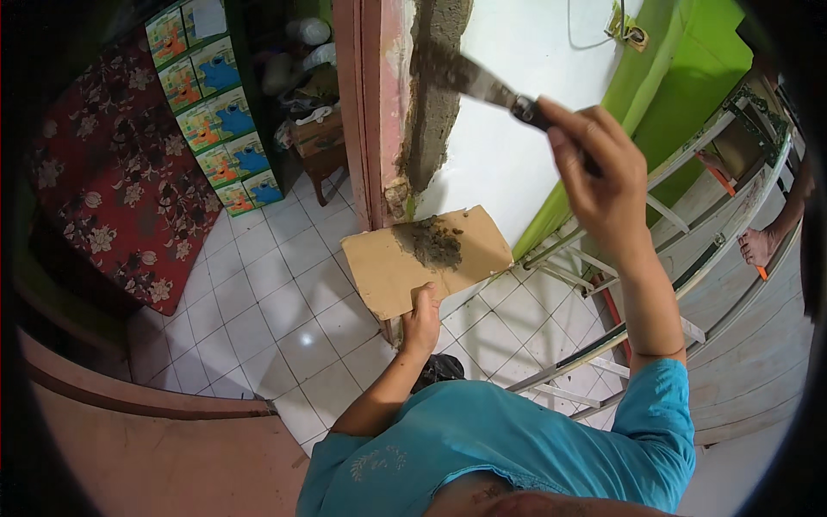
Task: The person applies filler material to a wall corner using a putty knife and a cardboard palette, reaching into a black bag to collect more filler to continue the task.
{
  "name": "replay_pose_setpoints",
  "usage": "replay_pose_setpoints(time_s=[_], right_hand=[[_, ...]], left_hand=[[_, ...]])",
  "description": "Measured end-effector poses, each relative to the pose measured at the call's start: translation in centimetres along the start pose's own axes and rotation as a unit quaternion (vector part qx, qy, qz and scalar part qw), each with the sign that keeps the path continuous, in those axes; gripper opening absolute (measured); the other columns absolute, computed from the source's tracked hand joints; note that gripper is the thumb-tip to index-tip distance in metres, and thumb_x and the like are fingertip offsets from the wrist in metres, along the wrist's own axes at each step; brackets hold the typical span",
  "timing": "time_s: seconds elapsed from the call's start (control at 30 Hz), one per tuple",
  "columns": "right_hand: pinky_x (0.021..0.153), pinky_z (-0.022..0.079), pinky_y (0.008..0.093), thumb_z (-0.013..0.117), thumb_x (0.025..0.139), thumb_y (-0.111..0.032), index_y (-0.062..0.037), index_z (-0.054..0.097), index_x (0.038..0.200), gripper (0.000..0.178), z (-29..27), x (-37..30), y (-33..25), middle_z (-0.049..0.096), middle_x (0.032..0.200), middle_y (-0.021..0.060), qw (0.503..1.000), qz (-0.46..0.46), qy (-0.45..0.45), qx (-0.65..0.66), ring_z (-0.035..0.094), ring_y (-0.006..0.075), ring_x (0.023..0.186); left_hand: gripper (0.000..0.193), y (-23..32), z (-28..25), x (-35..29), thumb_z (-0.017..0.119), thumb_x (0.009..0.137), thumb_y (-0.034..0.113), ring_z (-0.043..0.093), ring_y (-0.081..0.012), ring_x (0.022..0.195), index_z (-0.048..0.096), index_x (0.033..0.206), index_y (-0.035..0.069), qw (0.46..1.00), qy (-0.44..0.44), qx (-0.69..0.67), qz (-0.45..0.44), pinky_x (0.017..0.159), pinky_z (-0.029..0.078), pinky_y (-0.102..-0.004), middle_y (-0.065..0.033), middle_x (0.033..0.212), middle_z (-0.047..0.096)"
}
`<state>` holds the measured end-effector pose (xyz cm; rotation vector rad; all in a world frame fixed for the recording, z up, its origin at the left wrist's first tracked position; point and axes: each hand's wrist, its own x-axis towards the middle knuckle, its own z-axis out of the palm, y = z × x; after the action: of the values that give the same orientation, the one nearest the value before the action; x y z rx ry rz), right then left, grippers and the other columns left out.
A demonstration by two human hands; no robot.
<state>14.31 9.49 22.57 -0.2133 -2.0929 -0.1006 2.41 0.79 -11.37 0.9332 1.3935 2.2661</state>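
Note:
My right hand (pixel 603 168) is closed round the dark handle of a putty knife (pixel 489 86), raised at the right. The knife's blade reaches left to a strip of wet grey mortar (pixel 428 129) on the wall beside the door frame; blur hides whether it touches. Below, my left hand (pixel 421 320) grips the near edge of a tan board (pixel 379 267), thumb on top and fingers hidden underneath. A dark heap of mortar (pixel 433 244) with loose crumbs lies on the board's far half, close to the wall's foot.
An aluminium ladder (pixel 672 215) stands at the right, with another person's foot (pixel 758 247) on it. A pink door frame (pixel 357 112) rises ahead. At the left are a drawer cabinet with cartoon pictures (pixel 220 112) and a red floral panel (pixel 129 164). White tiles (pixel 258 284) cover the floor.

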Motion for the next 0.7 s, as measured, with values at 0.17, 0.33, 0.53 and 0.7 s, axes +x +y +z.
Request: replay_pose_setpoints(time_s=[0.17,0.33,0.53,0.7], right_hand=[[0.069,0.043,0.0247,0.063,0.099,-0.019,-0.0051,0.068,0.125,0.030,1.4,0.8,5.2,0.065,0.089,0.0036,0.983,0.094,0.049,0.147,0.054,0.0084,0.078],[0.087,0.046,0.0260,0.061,0.101,-0.026,-0.0066,0.068,0.126,0.032,4.7,1.6,7.1,0.069,0.099,0.0045,0.932,0.189,0.066,0.301,0.059,0.0101,0.093],[0.089,0.046,0.0268,0.060,0.101,-0.024,-0.0058,0.068,0.124,0.030,6.7,2.1,9.6,0.070,0.102,0.0053,0.936,0.171,0.065,0.301,0.061,0.0111,0.096],[0.089,0.046,0.0269,0.060,0.101,-0.022,-0.0036,0.067,0.124,0.030,8.6,-0.5,10.8,0.069,0.104,0.0053,0.930,0.186,0.037,0.315,0.061,0.0112,0.096]], left_hand=[[0.023,3.3,1.0,0.5,0.052,0.100,0.015,0.056,-0.0209,0.114,0.056,0.114,-0.003,0.947,0.021,-0.276,-0.163,0.096,0.049,-0.0354,-0.0108,0.119,0.057],[0.034,3.7,0.9,0.8,0.051,0.096,0.009,0.053,-0.0234,0.123,0.048,0.129,0.002,0.942,0.009,-0.295,-0.163,0.105,0.045,-0.0411,-0.0107,0.131,0.052],[0.053,2.2,0.4,0.8,0.050,0.092,0.004,0.049,-0.0265,0.130,0.037,0.143,0.008,0.948,0.012,-0.276,-0.158,0.109,0.043,-0.0484,-0.0099,0.140,0.046],[0.054,2.6,0.7,0.7,0.049,0.092,0.004,0.049,-0.0269,0.131,0.036,0.144,0.009,0.942,0.026,-0.291,-0.165,0.108,0.044,-0.0494,-0.0100,0.141,0.045]])
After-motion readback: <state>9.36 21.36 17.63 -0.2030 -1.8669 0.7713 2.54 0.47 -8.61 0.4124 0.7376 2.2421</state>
